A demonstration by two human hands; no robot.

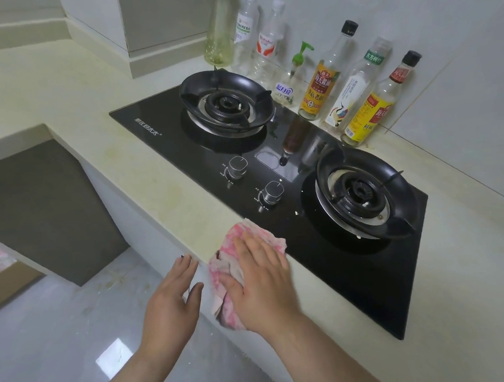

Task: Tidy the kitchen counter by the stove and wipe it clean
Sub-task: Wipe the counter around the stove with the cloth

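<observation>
Right hand is flat on the cloth, fingers straight, pressing it down rather than gripping it. Left hand hangs off the counter, just past its front edge and just beside the cloth. Its fingers are relaxed and it holds nothing.

The cloth sits on the narrow front strip of the counter, at the front edge. Its near side spills over that edge and its far corner touches the front rim of the stove. The bunched long side runs roughly along the front edge.

Key relation: the visible dirt lies away from the cloth in two directions.
- Crumbs on the stove glass are near, toward the back, close to the nearer knob.
- Yellowish staining runs left along the front strip.

The right hand is nearer to both, and it already has the cloth under it.

My read is that this is mid-wipe and the tidying looks mostly done. The bottles stand lined up along the back edge against the wall. A pull toward the front edge would bring the crumbs to the left hand, which looks placed to catch them, though that is a guess.

Risk: a wipe across the glass snags the knobs, or flicks crumbs onto the floor.
</observation>
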